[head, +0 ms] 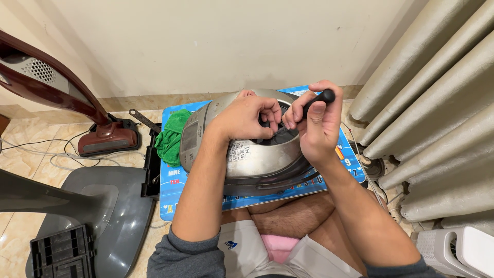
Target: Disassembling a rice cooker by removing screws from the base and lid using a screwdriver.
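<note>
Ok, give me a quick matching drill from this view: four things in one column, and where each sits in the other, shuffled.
Things:
1. green cloth
2. black-handled tool
3. red vacuum cleaner
4. silver cooker body

Places:
A. gripped in the right hand
B. on the blue mat, left of the cooker
C. on the tiled floor by the wall, left of the mat
D. tipped on its side on the mat, with the left hand at its opening

Pairs: 1-B, 2-A, 3-C, 4-D
</note>
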